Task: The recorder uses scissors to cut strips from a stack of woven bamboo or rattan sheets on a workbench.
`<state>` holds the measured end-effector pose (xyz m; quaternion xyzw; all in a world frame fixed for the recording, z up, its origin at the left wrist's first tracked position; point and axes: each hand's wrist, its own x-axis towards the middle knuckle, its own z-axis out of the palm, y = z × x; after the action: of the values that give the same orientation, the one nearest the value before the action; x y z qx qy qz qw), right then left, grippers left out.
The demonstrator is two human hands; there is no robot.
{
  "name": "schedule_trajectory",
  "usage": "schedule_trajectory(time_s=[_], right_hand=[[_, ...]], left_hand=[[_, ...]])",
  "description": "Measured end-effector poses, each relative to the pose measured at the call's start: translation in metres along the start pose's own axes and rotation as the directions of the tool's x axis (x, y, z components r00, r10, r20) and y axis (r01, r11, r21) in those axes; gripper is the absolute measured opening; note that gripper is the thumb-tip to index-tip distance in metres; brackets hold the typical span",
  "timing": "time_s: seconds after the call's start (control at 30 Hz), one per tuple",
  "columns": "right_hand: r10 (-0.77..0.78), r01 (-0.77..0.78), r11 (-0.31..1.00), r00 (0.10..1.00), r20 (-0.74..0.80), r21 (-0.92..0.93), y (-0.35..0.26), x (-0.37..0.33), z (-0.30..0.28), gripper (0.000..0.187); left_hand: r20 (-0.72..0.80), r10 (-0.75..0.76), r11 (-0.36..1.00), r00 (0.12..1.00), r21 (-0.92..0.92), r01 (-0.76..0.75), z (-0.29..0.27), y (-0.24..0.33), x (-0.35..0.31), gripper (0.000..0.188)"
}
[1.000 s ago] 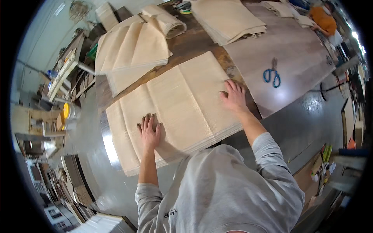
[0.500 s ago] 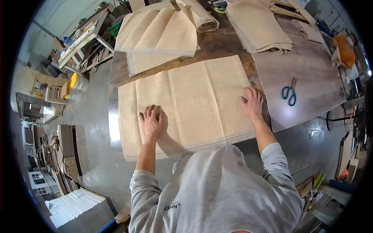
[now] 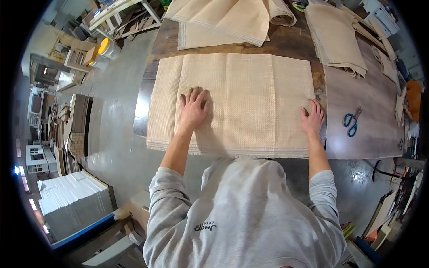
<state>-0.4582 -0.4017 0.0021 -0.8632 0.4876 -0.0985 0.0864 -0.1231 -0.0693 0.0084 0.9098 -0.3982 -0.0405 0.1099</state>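
A wide beige burlap piece [image 3: 248, 102] with lengthwise creases and frayed, layered near edges lies on the table in front of me. My left hand [image 3: 194, 110] rests palm down on its left part, fingers spread over the weave. At the right edge of the burlap lies my right hand [image 3: 314, 118], its fingers slightly bent and apart on the cloth and nothing in its grasp. Blue-handled scissors [image 3: 351, 123] lie on the table to the right of that hand.
More burlap sheets [image 3: 223, 20], a burlap roll [image 3: 282, 13] and a folded burlap stack [image 3: 337, 38] are on the table's far side. The wooden table [image 3: 357, 96] ends close before me. Left on the floor stand a yellow-lidded bucket [image 3: 107, 48] and a stack of white sheets [image 3: 73, 196].
The view has turned, so the burlap now appears squarer to me and farther right. Both hands still lie on the cloth in about the same places.
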Motion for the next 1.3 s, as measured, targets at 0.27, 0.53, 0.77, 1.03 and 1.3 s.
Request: schedule_trajectory(time_s=[0.27, 0.53, 0.77, 1.03, 1.3], right_hand=[[-0.277, 0.288, 0.953, 0.954, 0.113, -0.093, -0.072, -0.021, -0.012, 0.068], [-0.399, 0.421, 0.905, 0.89, 0.221, -0.058, -0.126, -0.051, 0.015, 0.069], [-0.416, 0.42, 0.907, 0.894, 0.167, 0.017, -0.124, -0.045, 0.006, 0.064], [0.207, -0.189, 0.952, 0.977, -0.051, 0.24, -0.03, -0.006, 0.002, 0.052], [0.38, -0.357, 0.905, 0.923, -0.065, 0.23, 0.008, 0.007, 0.01, 0.049]], left_hand=[[0.25, 0.274, 0.962, 0.929, -0.057, -0.269, -0.002, 0.117, -0.043, 0.068], [0.001, 0.203, 0.975, 0.979, -0.097, -0.202, 0.029, 0.101, -0.028, 0.068], [0.048, 0.059, 0.996, 0.997, -0.063, -0.056, 0.002, 0.057, -0.009, 0.059], [-0.076, -0.297, 0.941, 0.952, -0.194, 0.278, -0.032, -0.014, -0.004, 0.041], [-0.144, -0.585, 0.811, 0.798, -0.125, 0.572, -0.049, -0.132, -0.026, 0.05]])
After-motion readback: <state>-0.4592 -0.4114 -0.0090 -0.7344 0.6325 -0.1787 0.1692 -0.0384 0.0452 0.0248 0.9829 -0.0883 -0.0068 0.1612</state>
